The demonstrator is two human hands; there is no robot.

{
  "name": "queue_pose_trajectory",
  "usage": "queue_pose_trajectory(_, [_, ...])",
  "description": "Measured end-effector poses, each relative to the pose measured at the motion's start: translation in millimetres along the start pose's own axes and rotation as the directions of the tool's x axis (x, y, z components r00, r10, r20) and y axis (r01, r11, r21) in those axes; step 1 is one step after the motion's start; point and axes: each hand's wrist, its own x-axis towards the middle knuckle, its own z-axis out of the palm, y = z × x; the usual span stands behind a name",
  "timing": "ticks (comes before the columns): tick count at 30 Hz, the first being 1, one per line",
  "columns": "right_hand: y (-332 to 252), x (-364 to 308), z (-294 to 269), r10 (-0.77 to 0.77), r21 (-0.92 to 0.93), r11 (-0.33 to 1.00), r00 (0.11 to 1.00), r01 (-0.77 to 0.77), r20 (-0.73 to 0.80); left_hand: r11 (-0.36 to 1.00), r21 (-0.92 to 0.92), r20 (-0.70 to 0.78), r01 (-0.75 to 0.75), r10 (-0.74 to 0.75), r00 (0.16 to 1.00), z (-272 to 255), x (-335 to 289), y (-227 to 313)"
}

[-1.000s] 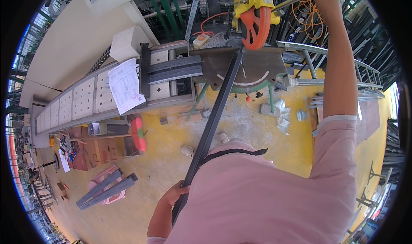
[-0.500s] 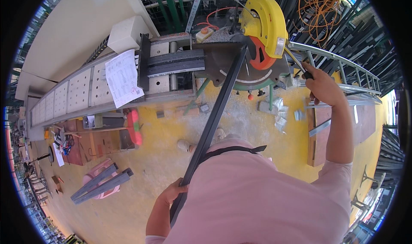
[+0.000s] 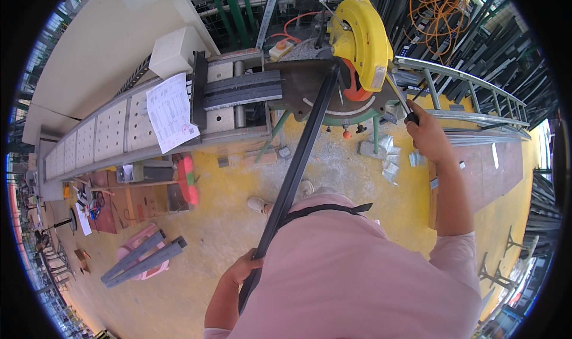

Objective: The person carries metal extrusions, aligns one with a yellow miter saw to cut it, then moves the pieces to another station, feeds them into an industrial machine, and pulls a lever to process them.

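A yellow-guarded miter saw (image 3: 361, 41) stands at the top centre, its orange lower guard (image 3: 357, 93) over the saw table (image 3: 298, 80). My right hand (image 3: 430, 135) is closed round the black grip of the saw's handle (image 3: 412, 118). A long dark metal profile (image 3: 301, 166) runs slantwise from the saw table down along my left side. Near its lower end my left hand (image 3: 241, 267) grips it, fingers partly hidden behind the profile. Where the blade meets the profile is hidden by the guards.
Left of the saw, a roller bench (image 3: 113, 124) carries short dark profiles (image 3: 244, 90) and a paper sheet (image 3: 173, 115). Two cut profiles (image 3: 143, 258) lie across a pink stool (image 3: 158, 270). A ladder (image 3: 471, 92) and stacked metal lengths (image 3: 506, 59) are at right.
My right hand has pulled the saw handle down and slightly left, and the yellow guard has swung lower over the profile. My left hand still grips the profile.
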Motion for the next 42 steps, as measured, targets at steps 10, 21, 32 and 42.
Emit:
queue_pose_trajectory(10, [34.0, 3.6, 26.2, -0.091, -0.120, 0.989, 0.993, 0.083, -0.068, 1.000, -0.023, 0.019, -0.002, 0.003, 1.000, 7.2, -1.0, 0.6])
queue_pose_trajectory(21, [34.5, -1.6, 38.7, -0.056, -0.129, 0.990, 0.998, 0.050, -0.039, 1.000, -0.015, 0.020, -0.023, 0.023, 1.000, 10.1, -2.7, 1.4])
queue_pose_trajectory(32, [-39.9, -5.5, -36.1, -0.285, -0.286, 0.938, 0.904, 0.195, -0.320, 0.997, 0.071, -0.030, 0.041, -0.039, 0.999, 14.1, -15.5, 18.1])
queue_pose_trajectory(42, [-128.4, 75.9, -102.9, -0.391, -0.157, 0.821, 0.339, 0.548, -0.856, 0.996, 0.076, 0.018, 0.048, -0.049, 0.999, 4.6, -11.1, 18.1])
